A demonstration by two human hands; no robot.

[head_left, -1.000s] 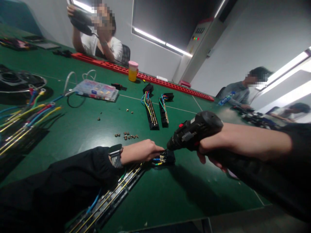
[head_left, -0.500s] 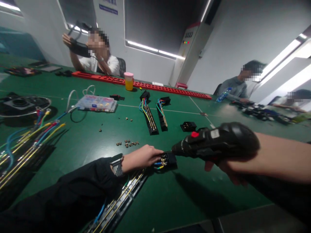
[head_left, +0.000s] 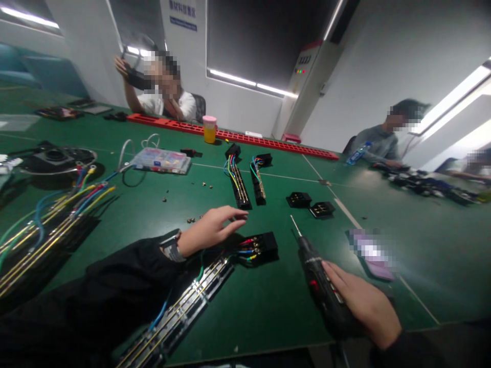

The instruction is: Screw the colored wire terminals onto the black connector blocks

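Note:
My left hand point(head_left: 213, 227) is off the work, fingers stretched out and slightly apart, above the green table beside some small screws point(head_left: 191, 220) it partly covers. Just right of it lies a black terminal block point(head_left: 270, 246) with red, blue and yellow-green wires fixed into it. These wires run toward a long black strip with brass bars point(head_left: 187, 306) in front of me. My right hand point(head_left: 364, 301) is closed around a black electric screwdriver point(head_left: 320, 278), held low at the table, its thin bit pointing away from me and clear of the block.
Two smaller wired strips point(head_left: 238, 185) and two loose black blocks point(head_left: 322, 209) lie farther back. A purple phone point(head_left: 374, 258) is at right, a parts box point(head_left: 161, 160) at back left. More wired bars point(head_left: 49, 235) lie left. Co-workers sit across the table.
The screwdriver has come away from the terminal block, swinging down and toward me with my right hand. My left hand has let go of the block and moved left, its fingers opening.

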